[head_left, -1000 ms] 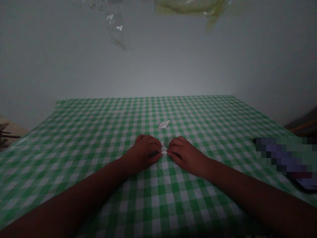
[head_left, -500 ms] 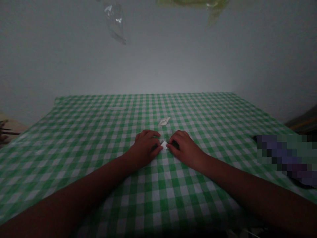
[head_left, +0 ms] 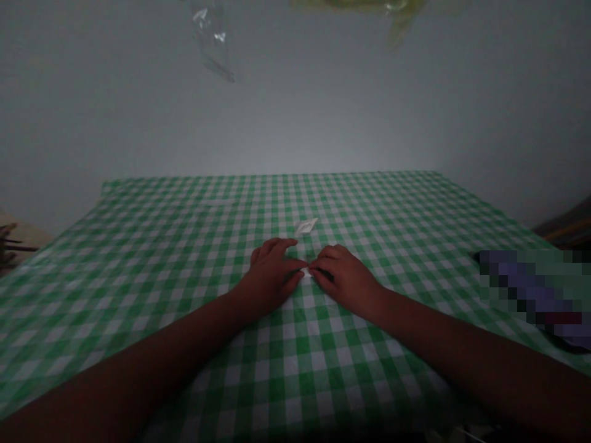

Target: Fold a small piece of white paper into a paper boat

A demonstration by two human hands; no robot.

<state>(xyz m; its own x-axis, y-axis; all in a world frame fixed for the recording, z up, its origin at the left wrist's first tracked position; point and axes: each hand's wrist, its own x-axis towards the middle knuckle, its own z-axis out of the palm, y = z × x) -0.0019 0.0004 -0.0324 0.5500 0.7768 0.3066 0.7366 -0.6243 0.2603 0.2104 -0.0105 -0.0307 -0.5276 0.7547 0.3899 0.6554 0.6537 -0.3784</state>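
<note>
A small folded piece of white paper [head_left: 307, 273] lies low over the checked cloth between my two hands, mostly hidden by fingertips. My left hand [head_left: 274, 274] pinches its left side with thumb and index finger, the other fingers stretched away. From the right, my right hand [head_left: 339, 271] pinches the paper too, its fingers curled. The fingertips of both hands nearly meet over it. Just beyond the hands rests a second folded white paper [head_left: 306, 226], pointed at its ends, with neither hand touching it.
A green and white checked tablecloth [head_left: 295, 369] covers the table, which reaches a pale wall [head_left: 295, 111]. At the right edge lies a dark, pixelated object [head_left: 530, 295]. Clear plastic [head_left: 215, 40] and yellowish tape [head_left: 360, 5] are on the wall.
My left index finger has moved inward onto the paper, and the fingertips have drawn closer together. Less of the paper shows now. The second paper has stayed where it was.
</note>
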